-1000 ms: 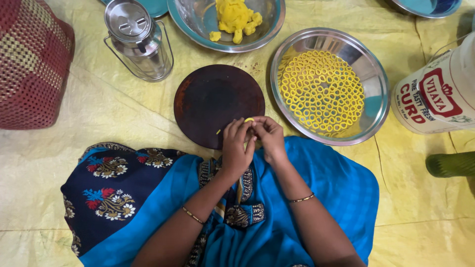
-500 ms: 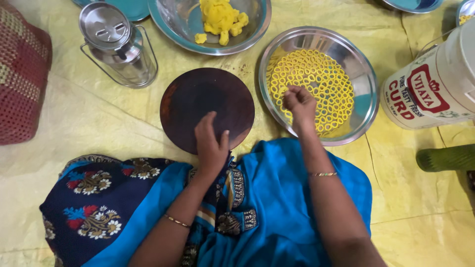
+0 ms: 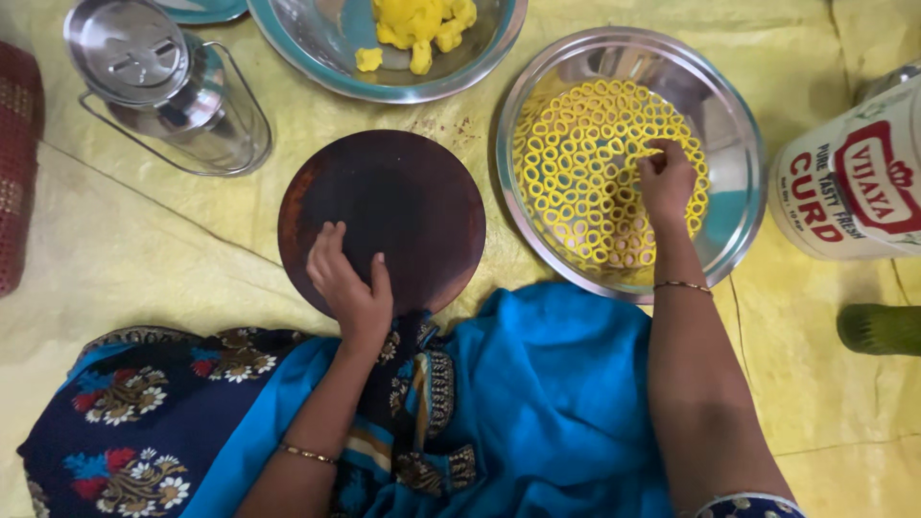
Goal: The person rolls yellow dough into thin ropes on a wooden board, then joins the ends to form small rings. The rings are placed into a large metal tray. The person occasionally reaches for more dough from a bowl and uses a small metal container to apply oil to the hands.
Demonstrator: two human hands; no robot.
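Right now my right hand (image 3: 665,177) is down in the steel plate (image 3: 739,230), fingertips pinched together over the yellow dough rings (image 3: 585,163) at the far right edge of the layer; whether a ring is actually caught between them I cannot tell. My left hand (image 3: 350,283) lies loose and grasping nothing on the near rim of the round dark board (image 3: 384,206), fingers spread flat. The rings lie to the right of the board, so my right hand is the nearer one by far, with the left well apart from them. Beyond the board sits a bowl (image 3: 326,58) with lumps of yellow dough (image 3: 417,24), and a lidded steel can (image 3: 158,82) stands off to the left.
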